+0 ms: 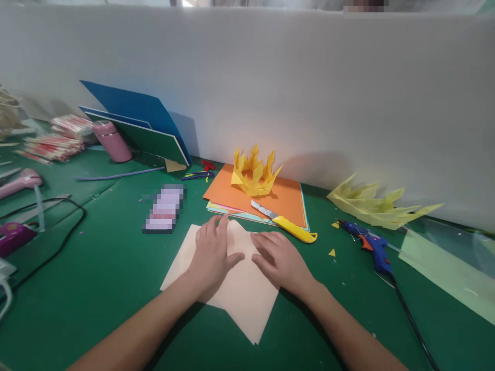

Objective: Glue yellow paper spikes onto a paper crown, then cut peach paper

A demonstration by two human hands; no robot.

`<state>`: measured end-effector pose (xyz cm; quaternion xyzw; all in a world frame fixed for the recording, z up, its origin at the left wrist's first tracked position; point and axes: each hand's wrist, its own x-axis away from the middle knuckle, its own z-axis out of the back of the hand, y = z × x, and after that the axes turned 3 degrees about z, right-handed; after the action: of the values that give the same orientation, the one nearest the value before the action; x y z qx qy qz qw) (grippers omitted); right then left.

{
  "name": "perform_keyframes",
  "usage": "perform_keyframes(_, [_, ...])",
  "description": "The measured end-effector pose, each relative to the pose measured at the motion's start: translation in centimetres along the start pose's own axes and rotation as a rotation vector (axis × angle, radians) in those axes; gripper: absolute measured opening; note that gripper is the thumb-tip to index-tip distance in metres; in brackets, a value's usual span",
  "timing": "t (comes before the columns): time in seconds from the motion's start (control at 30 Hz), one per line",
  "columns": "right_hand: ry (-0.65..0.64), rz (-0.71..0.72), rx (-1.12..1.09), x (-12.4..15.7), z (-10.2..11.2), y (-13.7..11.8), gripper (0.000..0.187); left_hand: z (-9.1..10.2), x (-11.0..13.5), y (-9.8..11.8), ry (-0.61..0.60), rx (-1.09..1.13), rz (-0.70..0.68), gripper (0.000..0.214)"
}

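A pale cream sheet of paper [247, 293], folded or doubled with pointed corners, lies on the green table in front of me. My left hand [212, 247] rests flat on its left part, fingers stretched toward the far edge and thumb out to the side. On the right part lies my right hand [280, 257], its fingers spread and pointing left, thumb apart from them. Just beyond the paper, a yellow utility knife [294, 228] with its blade out lies partly on a stack of coloured paper [216, 190]. Atop the stack stands a yellow folded-paper crown [255, 175].
To the right are a blue glue gun [381, 252] with a black cord, a pale yellow spiky paper piece [371, 206] and a light green sheet [444, 278]. A blurred phone-like object [164, 208], a pink bottle [112, 141] and blue boards [135, 105] are at left.
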<state>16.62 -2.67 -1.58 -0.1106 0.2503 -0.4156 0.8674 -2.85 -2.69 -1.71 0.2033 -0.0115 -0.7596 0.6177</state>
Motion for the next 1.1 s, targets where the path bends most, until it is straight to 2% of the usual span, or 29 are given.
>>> perform_keyframes(0.13, [0.007, -0.073, -0.061, 0.1, -0.5, 0.5, 0.047, 1.5, -0.9, -0.4, -0.078, 0.075, 0.049, 0.057])
perform_keyframes(0.23, [-0.038, -0.088, -0.052, 0.1, -0.6, 1.4, 0.054, 3.0, -1.6, -1.0, -0.214, 0.093, 0.021, 0.032])
perform_keyframes(0.3, [-0.075, -0.081, -0.044, 0.2, -0.6, 1.7, 0.057, 3.9, -1.9, -1.4, -0.233, 0.090, 0.046, 0.021])
perform_keyframes(0.4, [-0.061, -0.073, -0.048, 0.2, -0.3, 1.7, 0.056, 4.7, -2.0, -1.9, -0.272, -0.028, 0.084, 0.015])
perform_keyframes(0.53, [-0.017, -0.143, -0.124, 0.1, -0.1, 1.2, 0.055, 4.6, -1.9, -2.5, -0.304, -0.241, 0.110, 0.020])
perform_keyframes(0.67, [0.016, -0.221, -0.263, 0.1, -0.3, 0.5, 0.054, 4.2, -1.9, -2.8, -0.288, -0.189, 0.068, 0.021])
perform_keyframes(0.77, [0.003, -0.282, -0.398, 0.1, 0.2, 0.6, 0.041, 4.3, -2.1, -2.8, -0.302, -0.108, 0.103, 0.020])
perform_keyframes(0.87, [-0.136, -0.337, -0.484, 0.1, 1.8, 1.4, 0.025, 4.4, -2.1, -2.6, -0.323, -0.010, 0.154, 0.017])
perform_keyframes(0.9, [-0.209, -0.356, -0.526, 0.1, 2.5, 1.7, 0.027, 4.3, -2.1, -2.5, -0.321, 0.022, 0.148, 0.017])
perform_keyframes(1.0, [-0.529, -0.374, -0.725, 0.5, 4.5, 2.6, 0.045, 3.8, -1.8, -2.3, -0.277, 0.060, 0.085, 0.018])
perform_keyframes(1.1, [-0.616, -0.364, -0.865, 0.7, 5.1, 2.9, 0.059, 3.2, -1.6, -2.2, -0.236, 0.092, 0.060, 0.018])
